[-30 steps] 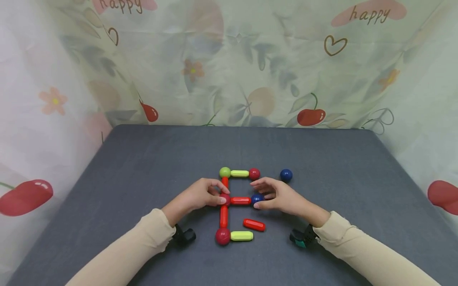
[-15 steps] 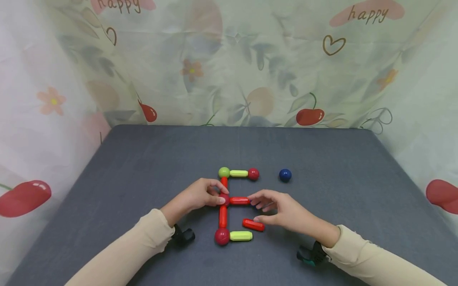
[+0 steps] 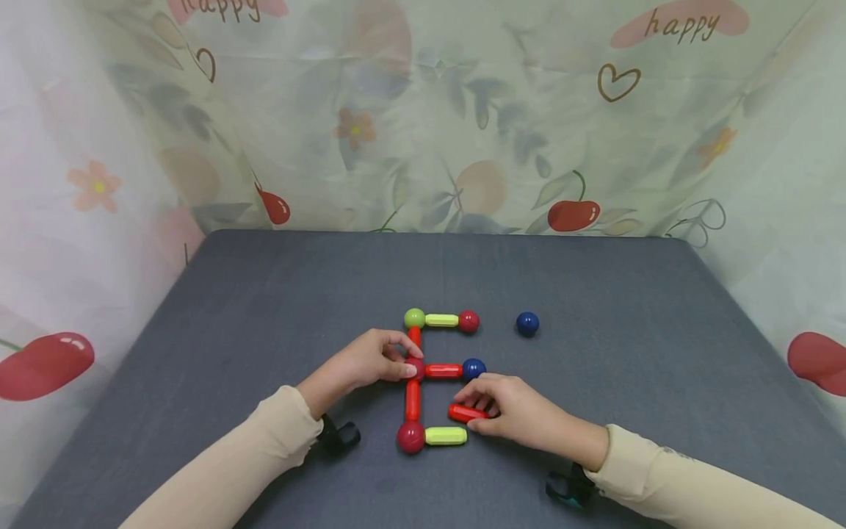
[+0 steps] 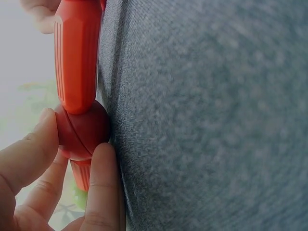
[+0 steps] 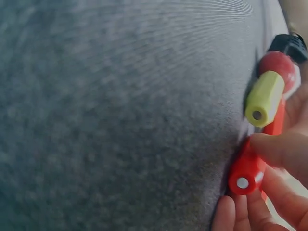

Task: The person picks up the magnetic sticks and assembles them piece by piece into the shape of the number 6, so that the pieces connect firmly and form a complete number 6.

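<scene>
My left hand (image 3: 373, 365) pinches the middle red ball (image 4: 85, 132) of a flat frame of magnetic rods and balls. From this ball, red rods run up to a green ball (image 3: 414, 318), down to a larger red ball (image 3: 411, 437), and right to a blue ball (image 3: 472, 368). My right hand (image 3: 522, 413) pinches a loose red magnetic rod (image 5: 246, 174) lying between the middle and bottom arms, thumb on the near side, fingers on the far side. The bottom arm is a yellow-green rod (image 3: 446, 436) with a bare right end.
At the top, another yellow-green rod (image 3: 441, 320) joins the green ball to a red ball (image 3: 468, 321). A separate blue ball (image 3: 527, 324) lies farther right on the dark grey table (image 3: 297, 279). A patterned curtain (image 3: 436, 117) hangs behind.
My right hand has left the blue ball at the middle arm's end, moved toward me, and taken hold of the loose red magnetic rod. My left hand has stayed on the middle red ball.
</scene>
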Demonstrator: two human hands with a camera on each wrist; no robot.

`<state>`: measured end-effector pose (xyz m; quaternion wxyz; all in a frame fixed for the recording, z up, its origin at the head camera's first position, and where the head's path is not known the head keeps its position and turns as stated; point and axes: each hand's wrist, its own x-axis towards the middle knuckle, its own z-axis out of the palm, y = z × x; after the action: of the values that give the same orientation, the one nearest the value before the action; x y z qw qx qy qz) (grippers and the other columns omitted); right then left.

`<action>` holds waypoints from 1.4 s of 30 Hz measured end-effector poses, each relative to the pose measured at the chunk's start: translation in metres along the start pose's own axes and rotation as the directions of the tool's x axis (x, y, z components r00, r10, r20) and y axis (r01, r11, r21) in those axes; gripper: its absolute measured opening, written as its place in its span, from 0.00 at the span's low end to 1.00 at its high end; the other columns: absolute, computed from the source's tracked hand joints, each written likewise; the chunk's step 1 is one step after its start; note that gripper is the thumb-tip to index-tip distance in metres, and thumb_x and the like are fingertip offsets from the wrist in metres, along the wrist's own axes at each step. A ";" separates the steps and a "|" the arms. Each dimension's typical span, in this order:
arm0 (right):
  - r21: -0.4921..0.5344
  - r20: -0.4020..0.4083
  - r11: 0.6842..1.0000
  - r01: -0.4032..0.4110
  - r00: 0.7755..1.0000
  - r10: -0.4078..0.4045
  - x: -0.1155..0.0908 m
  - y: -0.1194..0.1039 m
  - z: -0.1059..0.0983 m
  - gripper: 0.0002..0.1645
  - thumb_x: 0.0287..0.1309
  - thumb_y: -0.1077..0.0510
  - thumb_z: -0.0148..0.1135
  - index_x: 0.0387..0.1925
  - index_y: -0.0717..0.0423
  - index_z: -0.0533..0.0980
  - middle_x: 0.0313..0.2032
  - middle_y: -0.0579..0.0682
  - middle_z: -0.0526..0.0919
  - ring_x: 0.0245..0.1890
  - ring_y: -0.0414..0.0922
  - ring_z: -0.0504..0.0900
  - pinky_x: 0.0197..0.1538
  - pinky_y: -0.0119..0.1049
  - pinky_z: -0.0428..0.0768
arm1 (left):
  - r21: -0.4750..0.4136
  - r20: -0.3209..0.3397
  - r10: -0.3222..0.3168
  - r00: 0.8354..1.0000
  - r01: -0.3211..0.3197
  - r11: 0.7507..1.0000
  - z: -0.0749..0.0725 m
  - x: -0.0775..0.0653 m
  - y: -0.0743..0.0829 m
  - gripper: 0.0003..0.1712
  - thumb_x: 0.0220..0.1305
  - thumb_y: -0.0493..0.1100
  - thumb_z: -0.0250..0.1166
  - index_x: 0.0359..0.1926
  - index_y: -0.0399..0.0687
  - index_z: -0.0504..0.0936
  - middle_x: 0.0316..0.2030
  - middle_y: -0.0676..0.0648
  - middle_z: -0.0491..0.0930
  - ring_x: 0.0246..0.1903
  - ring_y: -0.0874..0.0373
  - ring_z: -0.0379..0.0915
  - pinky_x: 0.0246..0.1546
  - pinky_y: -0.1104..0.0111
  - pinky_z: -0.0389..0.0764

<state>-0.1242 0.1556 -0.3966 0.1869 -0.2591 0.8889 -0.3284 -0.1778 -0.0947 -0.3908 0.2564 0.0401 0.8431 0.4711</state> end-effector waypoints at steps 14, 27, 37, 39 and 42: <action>-0.057 -0.032 0.998 -0.017 0.999 0.016 -0.002 -0.005 0.000 0.15 0.53 0.61 0.71 0.44 0.48 0.82 0.36 0.40 0.79 0.35 0.37 0.76 0.39 0.28 0.78 | -0.009 0.003 -0.003 1.000 0.003 1.000 0.000 0.000 0.000 0.12 0.57 0.40 0.71 0.43 0.49 0.84 0.29 0.47 0.78 0.28 0.57 0.72 0.30 0.69 0.74; 0.265 -0.129 0.960 -0.093 0.983 0.131 -0.014 -0.006 -0.031 0.15 0.54 0.60 0.70 0.45 0.55 0.80 0.40 0.47 0.85 0.41 0.42 0.82 0.48 0.36 0.81 | 0.004 0.008 -0.006 1.000 0.006 1.000 0.000 0.001 0.000 0.12 0.57 0.39 0.71 0.44 0.50 0.84 0.29 0.47 0.77 0.28 0.57 0.73 0.30 0.70 0.74; 0.545 0.040 0.790 -0.279 0.950 0.309 -0.012 0.005 -0.030 0.25 0.55 0.57 0.70 0.52 0.65 0.75 0.37 0.51 0.83 0.36 0.42 0.83 0.45 0.38 0.83 | 0.012 0.008 -0.016 1.000 0.016 1.000 -0.001 0.001 -0.001 0.12 0.57 0.40 0.71 0.44 0.51 0.84 0.30 0.47 0.77 0.29 0.57 0.72 0.30 0.70 0.73; 0.589 0.094 0.740 -0.324 0.938 0.335 -0.011 0.007 -0.025 0.25 0.56 0.59 0.69 0.52 0.67 0.73 0.36 0.51 0.82 0.36 0.42 0.83 0.45 0.40 0.83 | 0.011 0.009 -0.019 1.000 0.019 1.000 -0.001 0.001 0.000 0.12 0.57 0.40 0.71 0.43 0.52 0.84 0.30 0.47 0.77 0.29 0.57 0.73 0.30 0.70 0.74; 0.625 0.148 0.683 -0.377 0.917 0.371 -0.009 0.009 -0.019 0.24 0.56 0.60 0.68 0.51 0.68 0.73 0.35 0.50 0.83 0.35 0.41 0.83 0.44 0.39 0.83 | 0.010 0.008 -0.018 1.000 0.018 1.000 -0.001 0.000 0.000 0.12 0.57 0.40 0.71 0.43 0.52 0.84 0.30 0.47 0.77 0.29 0.57 0.73 0.30 0.70 0.74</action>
<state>-0.1296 0.1766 -0.3876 0.3312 0.0058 0.7553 -0.5655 -0.1788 -0.0954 -0.3902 0.2637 0.0357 0.8446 0.4646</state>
